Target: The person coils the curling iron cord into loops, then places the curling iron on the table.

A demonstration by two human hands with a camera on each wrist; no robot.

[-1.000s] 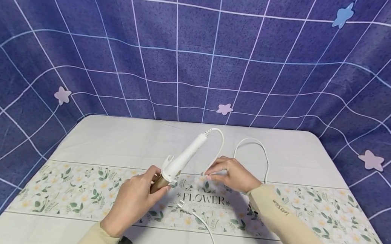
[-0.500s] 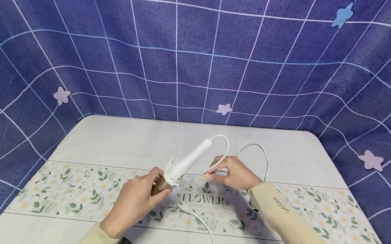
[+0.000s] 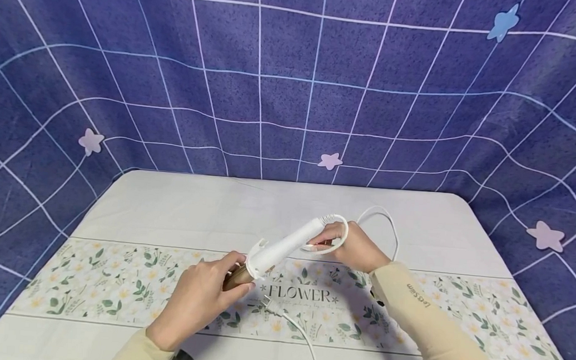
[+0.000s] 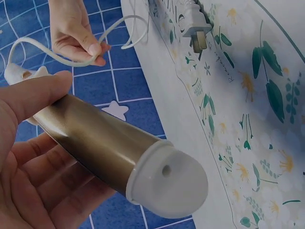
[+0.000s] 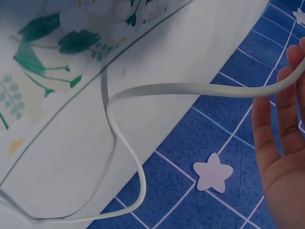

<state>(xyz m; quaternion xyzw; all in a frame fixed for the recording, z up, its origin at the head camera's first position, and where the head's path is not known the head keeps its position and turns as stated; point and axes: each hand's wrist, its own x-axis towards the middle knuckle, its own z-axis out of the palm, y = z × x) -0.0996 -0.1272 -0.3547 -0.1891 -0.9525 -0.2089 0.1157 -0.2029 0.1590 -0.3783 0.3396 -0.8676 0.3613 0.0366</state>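
Observation:
My left hand (image 3: pixel 200 294) grips the gold barrel of a curling iron (image 3: pixel 283 249), whose white handle slants up to the right. In the left wrist view the thumb and fingers sit around the barrel (image 4: pixel 95 138), and its white rounded tip (image 4: pixel 174 183) faces the camera. The white cord (image 3: pixel 347 229) loops from the handle's end to my right hand (image 3: pixel 355 249), which pinches it between thumb and fingertips. The right wrist view shows the cord (image 5: pixel 190 89) running into the fingers. Its two-prong plug (image 3: pixel 273 308) lies on the table in front of the curling iron.
A white table cover (image 3: pixel 191 206) with a floral "FLOWER" band lies under everything. More cord (image 3: pixel 390 223) curves over the table behind my right hand. A blue grid-patterned curtain (image 3: pixel 294 91) with star shapes hangs at the back and sides.
The curling iron's handle end has swung down and to the right, toward my right hand. My right hand has shifted slightly right, still pinching the cord. The plug has stayed put.

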